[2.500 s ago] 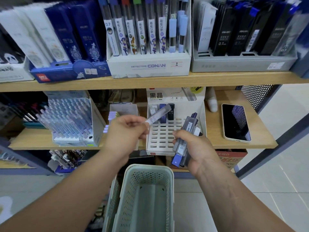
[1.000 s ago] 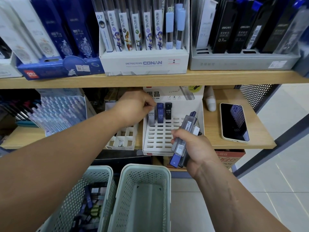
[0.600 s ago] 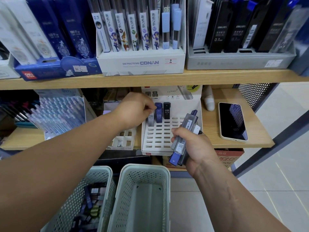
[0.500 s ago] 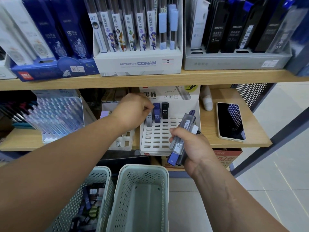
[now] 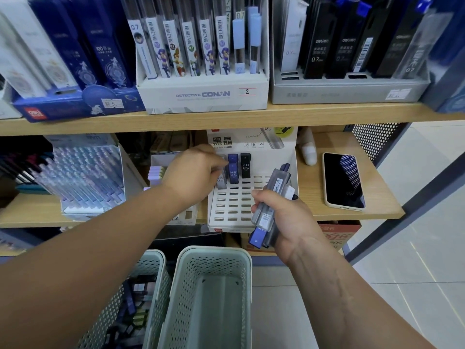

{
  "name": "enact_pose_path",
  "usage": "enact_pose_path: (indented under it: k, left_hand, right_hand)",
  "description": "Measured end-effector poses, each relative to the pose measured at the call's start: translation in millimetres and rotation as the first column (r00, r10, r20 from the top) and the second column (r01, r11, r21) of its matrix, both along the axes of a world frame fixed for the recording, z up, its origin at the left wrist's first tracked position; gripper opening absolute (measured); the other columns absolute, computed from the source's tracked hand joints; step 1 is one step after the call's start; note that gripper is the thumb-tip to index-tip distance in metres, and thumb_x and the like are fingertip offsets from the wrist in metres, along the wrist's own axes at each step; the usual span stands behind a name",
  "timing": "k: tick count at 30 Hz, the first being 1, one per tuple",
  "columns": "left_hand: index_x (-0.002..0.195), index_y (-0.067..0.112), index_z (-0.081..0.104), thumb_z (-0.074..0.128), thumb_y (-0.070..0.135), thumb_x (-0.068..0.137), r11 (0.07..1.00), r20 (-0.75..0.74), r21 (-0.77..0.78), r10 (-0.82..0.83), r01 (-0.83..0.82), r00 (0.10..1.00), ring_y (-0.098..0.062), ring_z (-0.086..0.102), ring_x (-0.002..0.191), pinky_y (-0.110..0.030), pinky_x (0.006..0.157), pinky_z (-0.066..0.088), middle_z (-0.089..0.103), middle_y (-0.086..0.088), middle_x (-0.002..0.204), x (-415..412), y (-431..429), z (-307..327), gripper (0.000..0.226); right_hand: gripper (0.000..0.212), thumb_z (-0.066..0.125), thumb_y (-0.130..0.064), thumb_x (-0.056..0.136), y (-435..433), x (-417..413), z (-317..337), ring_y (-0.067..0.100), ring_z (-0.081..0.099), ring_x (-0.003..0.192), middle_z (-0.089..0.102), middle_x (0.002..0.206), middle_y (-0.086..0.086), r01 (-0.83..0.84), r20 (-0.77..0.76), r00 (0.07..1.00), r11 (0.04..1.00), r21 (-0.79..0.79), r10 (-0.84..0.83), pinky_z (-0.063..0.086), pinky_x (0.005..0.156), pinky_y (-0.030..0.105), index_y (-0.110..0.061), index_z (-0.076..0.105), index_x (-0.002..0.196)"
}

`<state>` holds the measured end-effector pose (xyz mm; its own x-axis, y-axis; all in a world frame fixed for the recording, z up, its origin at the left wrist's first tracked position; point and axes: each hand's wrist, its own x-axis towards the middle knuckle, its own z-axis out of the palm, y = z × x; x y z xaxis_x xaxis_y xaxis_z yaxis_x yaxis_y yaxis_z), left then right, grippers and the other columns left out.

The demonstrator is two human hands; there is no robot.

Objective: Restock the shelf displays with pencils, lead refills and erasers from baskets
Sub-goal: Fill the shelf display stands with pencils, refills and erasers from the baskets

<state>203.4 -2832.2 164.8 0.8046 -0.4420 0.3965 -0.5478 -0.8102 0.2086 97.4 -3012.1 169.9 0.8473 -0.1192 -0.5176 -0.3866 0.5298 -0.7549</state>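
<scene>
Left hand (image 5: 195,173) pinching a grey lead refill case (image 5: 221,181) into the white slotted display (image 5: 227,210) on the lower shelf (image 5: 327,197), beside blue and black cases, right hand (image 5: 281,217) gripping a bundle of refill cases (image 5: 270,205), pale green basket (image 5: 214,285) below

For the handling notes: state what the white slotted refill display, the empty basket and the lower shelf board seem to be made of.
Slotted display: likely matt white card, with folded side walls and a printed header. Basket: pale green moulded plastic, slightly satin, walls pierced with regular holes. Shelf board: light wood look, smooth matt; solid wood or laminate cannot be told.
</scene>
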Motion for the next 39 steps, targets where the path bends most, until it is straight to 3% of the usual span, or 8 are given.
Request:
enact_pose_path:
  k: [3, 6, 10, 20, 25, 31, 35, 39]
  left_hand:
    - [0.107, 0.023, 0.076, 0.073, 0.020, 0.087, 0.958, -0.098, -0.257, 0.102, -0.125, 0.990, -0.015, 0.062, 0.080, -0.027, 0.075, 0.051, 0.068, 0.003, 0.087, -29.7, -10.3, 13.5, 0.020]
    - [0.084, 0.026, 0.075, 0.073, 0.027, 0.089, 0.792, -0.496, -0.541, -0.029, -0.283, 0.868, -0.012, 0.059, 0.065, -0.032, 0.066, 0.051, 0.068, -0.006, 0.074, -76.4, -28.6, 20.6, 0.006]
    - [0.088, 0.022, 0.071, 0.080, 0.018, 0.083, 0.711, -0.701, -0.561, -0.136, -0.423, 0.700, -0.013, 0.058, 0.060, -0.033, 0.064, 0.049, 0.068, -0.017, 0.078, -110.4, -41.1, 3.5, 0.011]
    - [0.094, 0.012, 0.072, 0.072, 0.008, 0.089, 0.481, -0.755, -0.642, -0.258, -0.597, 0.603, -0.015, 0.064, 0.063, -0.033, 0.061, 0.054, 0.070, -0.006, 0.075, -119.6, -46.7, -3.4, 0.006]
    - [0.093, 0.010, 0.071, 0.067, 0.006, 0.093, 0.454, -0.739, -0.660, -0.251, -0.599, 0.624, -0.013, 0.064, 0.062, -0.028, 0.055, 0.053, 0.071, -0.008, 0.077, -120.7, -47.9, -4.0, 0.006]
    - [0.092, 0.013, 0.069, 0.058, 0.009, 0.099, 0.480, -0.743, -0.639, -0.181, -0.601, 0.645, -0.015, 0.069, 0.069, -0.030, 0.058, 0.053, 0.072, 0.000, 0.076, -113.4, -39.1, -2.3, 0.014]
    - [0.090, 0.007, 0.064, 0.055, 0.005, 0.098, 0.430, -0.749, -0.650, -0.222, -0.627, 0.624, -0.020, 0.066, 0.060, -0.027, 0.048, 0.048, 0.069, -0.009, 0.073, -108.6, -27.0, 6.3, 0.013]
    - [0.082, 0.006, 0.069, 0.065, 0.004, 0.092, 0.377, -0.690, -0.704, -0.159, -0.602, 0.706, -0.017, 0.059, 0.053, -0.025, 0.043, 0.044, 0.065, -0.010, 0.066, -100.0, -11.3, 17.2, 0.011]
  right_hand:
    - [0.013, 0.077, -0.003, 0.081, 1.7, 1.8, 0.0, 0.013, 0.062, 0.045, 0.063, 0.060, 0.005, 0.008, 0.012, 1.000, 1.000, 0.029, -0.009, 0.048, 0.042, 0.022, -0.008, 0.066, 0.084]
    - [0.023, 0.077, -0.004, 0.081, 4.1, 4.3, -0.6, 0.016, 0.063, 0.047, 0.065, 0.065, 0.008, 0.016, 0.013, 1.000, 0.998, 0.061, -0.017, 0.049, 0.043, 0.024, 0.000, 0.066, 0.101]
    - [0.033, 0.081, -0.007, 0.079, 9.5, 5.3, -3.8, 0.027, 0.066, 0.058, 0.066, 0.076, 0.016, 0.010, 0.016, 1.000, 0.998, 0.067, -0.011, 0.055, 0.050, 0.035, 0.001, 0.066, 0.107]
    - [0.050, 0.084, -0.009, 0.076, 7.6, 0.7, -3.5, 0.036, 0.066, 0.069, 0.064, 0.082, 0.021, -0.025, -0.009, 1.000, 1.000, 0.012, 0.025, 0.054, 0.069, 0.069, 0.004, 0.061, 0.118]
    - [0.046, 0.085, -0.015, 0.076, 6.1, 1.1, -2.3, 0.033, 0.068, 0.067, 0.068, 0.081, 0.018, -0.023, -0.010, 1.000, 1.000, 0.018, 0.023, 0.060, 0.061, 0.048, 0.001, 0.064, 0.113]
    - [0.025, 0.082, -0.014, 0.080, 5.1, 2.1, -1.6, 0.038, 0.075, 0.076, 0.071, 0.079, 0.016, -0.002, 0.030, 1.000, 0.998, 0.065, 0.000, 0.061, 0.073, 0.059, -0.007, 0.068, 0.099]
    - [0.011, 0.078, -0.012, 0.084, 2.4, 4.0, -2.6, 0.013, 0.064, 0.049, 0.065, 0.069, 0.005, 0.063, 0.027, 0.998, 0.996, 0.064, -0.065, 0.052, 0.044, 0.027, -0.011, 0.067, 0.087]
    - [0.009, 0.077, -0.006, 0.083, 0.9, 3.8, -3.3, 0.012, 0.062, 0.048, 0.066, 0.069, 0.005, 0.067, -0.007, 0.998, 0.994, 0.084, -0.067, 0.050, 0.043, 0.024, -0.011, 0.070, 0.081]
